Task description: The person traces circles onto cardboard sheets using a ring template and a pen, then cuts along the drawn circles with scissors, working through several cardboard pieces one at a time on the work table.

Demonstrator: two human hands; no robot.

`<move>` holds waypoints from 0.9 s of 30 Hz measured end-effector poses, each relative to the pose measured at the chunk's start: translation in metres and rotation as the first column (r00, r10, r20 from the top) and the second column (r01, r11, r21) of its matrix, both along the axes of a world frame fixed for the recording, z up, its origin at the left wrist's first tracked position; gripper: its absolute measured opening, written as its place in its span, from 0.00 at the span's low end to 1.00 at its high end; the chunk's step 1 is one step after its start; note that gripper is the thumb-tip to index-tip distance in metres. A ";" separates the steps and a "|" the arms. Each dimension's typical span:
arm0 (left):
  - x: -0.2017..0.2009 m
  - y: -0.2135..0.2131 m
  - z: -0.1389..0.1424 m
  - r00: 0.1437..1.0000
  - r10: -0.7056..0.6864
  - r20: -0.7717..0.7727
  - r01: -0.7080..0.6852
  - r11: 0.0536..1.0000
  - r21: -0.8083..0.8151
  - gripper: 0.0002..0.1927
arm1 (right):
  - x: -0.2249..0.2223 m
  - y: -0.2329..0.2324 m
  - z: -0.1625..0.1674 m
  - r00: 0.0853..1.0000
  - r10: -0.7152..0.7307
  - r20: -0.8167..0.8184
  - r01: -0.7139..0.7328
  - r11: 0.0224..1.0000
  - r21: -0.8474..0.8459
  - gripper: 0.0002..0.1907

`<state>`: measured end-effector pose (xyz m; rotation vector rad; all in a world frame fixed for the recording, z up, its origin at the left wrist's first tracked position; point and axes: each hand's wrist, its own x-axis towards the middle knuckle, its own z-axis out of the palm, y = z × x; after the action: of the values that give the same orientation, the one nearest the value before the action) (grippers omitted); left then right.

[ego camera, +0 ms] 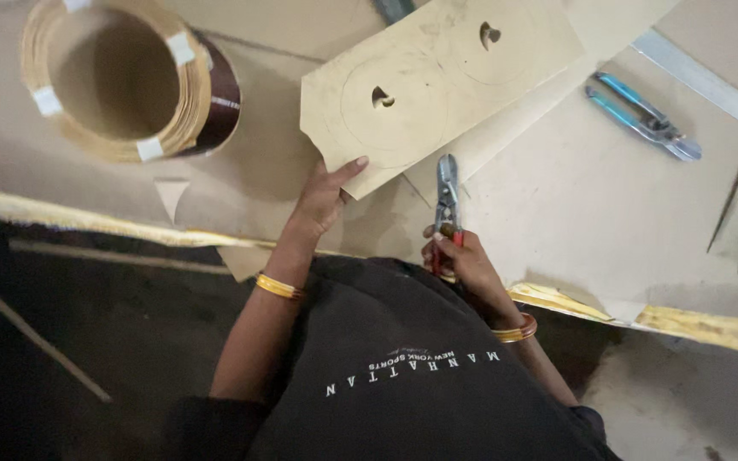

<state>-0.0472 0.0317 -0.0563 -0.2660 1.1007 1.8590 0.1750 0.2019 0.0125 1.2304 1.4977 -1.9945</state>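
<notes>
Left hand (322,201) grips the lower corner of the tan sheet (437,77), thumb pressed on top; I see its long axis run up toward the upper right of the frame. Right hand (463,260) is closed around red-handled snips (447,201), blades pointing up at the sheet's lower edge, just beside it.

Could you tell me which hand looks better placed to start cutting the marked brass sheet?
Right: the right hand grips the snips, pointed at the brass sheet, which the left hand steadies.
</notes>
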 end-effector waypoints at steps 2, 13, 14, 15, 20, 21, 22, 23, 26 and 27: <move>0.007 0.007 0.001 0.984 -0.042 -0.174 0.017 0.990 -0.141 0.27 | -0.005 -0.003 0.003 0.996 -0.043 -0.074 0.038 0.997 -0.069 0.17; 0.048 0.022 0.060 0.965 0.065 -0.252 -0.083 0.995 -0.062 0.22 | 0.002 -0.006 0.025 0.966 -0.172 -0.194 0.165 0.985 -0.050 0.19; 0.047 0.023 0.063 0.969 0.082 -0.233 -0.104 0.991 -0.083 0.23 | 0.002 -0.005 0.025 0.977 -0.143 -0.159 0.147 0.989 0.012 0.18; 0.047 0.025 0.064 0.972 0.104 -0.210 -0.128 0.986 -0.107 0.24 | 0.002 -0.005 0.025 0.987 -0.113 -0.114 0.121 0.990 0.071 0.17; 0.057 0.018 0.046 0.918 -0.010 -0.396 -0.072 0.979 -0.192 0.24 | -0.002 -0.006 0.024 0.973 -0.152 -0.174 0.156 0.988 0.010 0.15; 0.060 0.015 0.040 0.889 -0.049 -0.454 -0.075 0.965 -0.251 0.24 | -0.003 -0.006 0.025 0.971 -0.143 -0.192 0.149 0.989 0.019 0.14; 0.062 0.012 0.035 0.892 -0.048 -0.449 -0.088 0.957 -0.277 0.24 | -0.004 -0.005 0.027 0.968 -0.165 -0.187 0.169 0.986 0.004 0.14; 0.065 0.008 0.031 0.895 -0.046 -0.443 -0.102 0.947 -0.305 0.24 | -0.006 -0.005 0.029 0.966 -0.186 -0.181 0.187 0.982 -0.013 0.14; 0.067 0.001 0.030 0.379 -0.469 -0.797 -0.142 0.822 -0.551 0.21 | -0.010 -0.002 0.034 0.973 -0.175 -0.149 0.171 0.984 -0.040 0.14; 0.066 0.000 0.034 0.030 -0.632 -0.774 -0.212 0.753 -0.623 0.20 | -0.012 -0.001 0.035 0.978 -0.159 -0.133 0.155 0.987 -0.044 0.14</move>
<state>0.0192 0.0318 -0.0223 1.1044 2.5549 1.0358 0.1632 0.2013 0.0478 1.2560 1.4625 -2.2384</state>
